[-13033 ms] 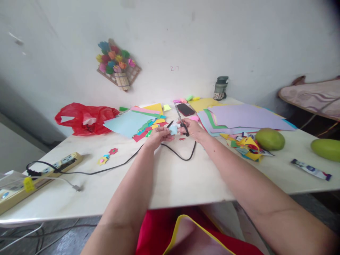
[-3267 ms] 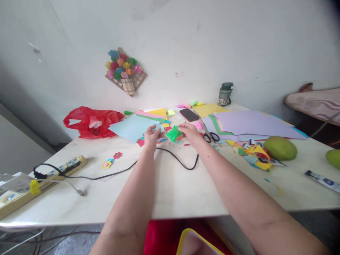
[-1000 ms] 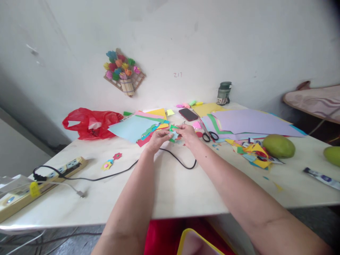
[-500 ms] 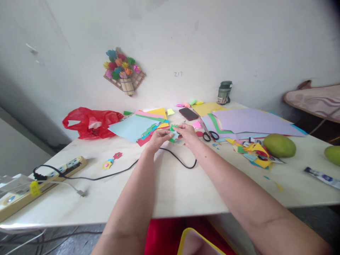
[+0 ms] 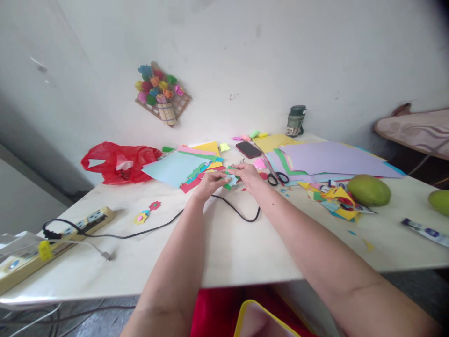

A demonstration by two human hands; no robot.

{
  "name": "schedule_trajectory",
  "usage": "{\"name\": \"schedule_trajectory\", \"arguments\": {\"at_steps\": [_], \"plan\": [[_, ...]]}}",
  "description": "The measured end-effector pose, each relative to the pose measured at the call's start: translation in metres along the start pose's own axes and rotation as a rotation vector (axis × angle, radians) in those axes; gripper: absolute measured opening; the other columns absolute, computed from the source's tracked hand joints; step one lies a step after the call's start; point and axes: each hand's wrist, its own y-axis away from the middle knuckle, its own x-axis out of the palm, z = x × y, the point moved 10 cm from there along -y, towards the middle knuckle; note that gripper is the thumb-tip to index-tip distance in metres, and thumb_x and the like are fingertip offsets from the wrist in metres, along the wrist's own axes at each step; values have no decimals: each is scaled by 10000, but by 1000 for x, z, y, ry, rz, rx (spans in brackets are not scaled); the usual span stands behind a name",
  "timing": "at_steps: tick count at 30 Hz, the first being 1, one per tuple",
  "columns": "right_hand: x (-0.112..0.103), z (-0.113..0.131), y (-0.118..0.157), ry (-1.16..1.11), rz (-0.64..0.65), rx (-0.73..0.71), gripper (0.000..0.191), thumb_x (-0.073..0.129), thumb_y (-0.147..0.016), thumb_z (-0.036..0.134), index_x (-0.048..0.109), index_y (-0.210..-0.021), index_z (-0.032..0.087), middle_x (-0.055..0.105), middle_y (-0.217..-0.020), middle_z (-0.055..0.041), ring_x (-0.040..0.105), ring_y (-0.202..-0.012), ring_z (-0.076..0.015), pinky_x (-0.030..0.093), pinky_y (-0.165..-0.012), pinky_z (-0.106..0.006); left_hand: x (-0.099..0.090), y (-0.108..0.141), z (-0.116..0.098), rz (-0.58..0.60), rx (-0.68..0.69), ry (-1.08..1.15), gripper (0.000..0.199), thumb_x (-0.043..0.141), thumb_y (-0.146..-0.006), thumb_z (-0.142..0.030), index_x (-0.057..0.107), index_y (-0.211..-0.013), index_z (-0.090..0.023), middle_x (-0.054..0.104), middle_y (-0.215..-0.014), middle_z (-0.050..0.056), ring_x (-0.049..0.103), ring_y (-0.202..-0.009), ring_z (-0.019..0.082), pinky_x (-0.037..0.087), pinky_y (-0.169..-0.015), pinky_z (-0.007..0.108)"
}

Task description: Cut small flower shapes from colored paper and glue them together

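Note:
Near the middle of the white table, my left hand [image 5: 211,183] and my right hand [image 5: 246,175] almost meet, both with fingers pinched on a small green paper piece [image 5: 229,169]. A light blue paper piece [image 5: 232,179] shows just below it, between the hands. Exactly how the fingers grip the paper is too small to tell. Black-handled scissors [image 5: 278,178] lie to the right of my right hand. Left of my left hand are paper flowers, one red [image 5: 155,205] and one yellow [image 5: 141,218].
A black cable [image 5: 238,214] crosses the table below my hands to a power strip [image 5: 94,217]. Behind are a red bag [image 5: 122,161], blue paper [image 5: 175,168] and a phone [image 5: 248,149]. Purple sheets [image 5: 326,158], paper scraps [image 5: 336,202] and a green mango [image 5: 369,190] lie right.
The fingers of both hands have shifted slightly around the green piece, and more of the light blue piece shows. The camera view has moved a little.

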Motion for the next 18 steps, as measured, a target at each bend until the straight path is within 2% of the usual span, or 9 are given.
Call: {"name": "schedule_trajectory", "arguments": {"at_steps": [9,18], "plan": [[-2,0,2,-36,-46,14,145,749,-590,186,616,-644,166,535,-440,47,482,-389,-96,361,-391,-205,1,1,-1,-6,-14,11,323,783,-607,-457,713,-702,-156,621,-654,2,510,-620,117,409,-635,269],[-2,0,3,-33,-65,0,155,757,-597,222,630,-663,163,524,-451,51,496,-408,-99,391,-422,-216,0,0,1,-4,-31,23,325,785,-603,-458,716,-710,-158,640,-662,1,523,-626,113,424,-658,266]]}}
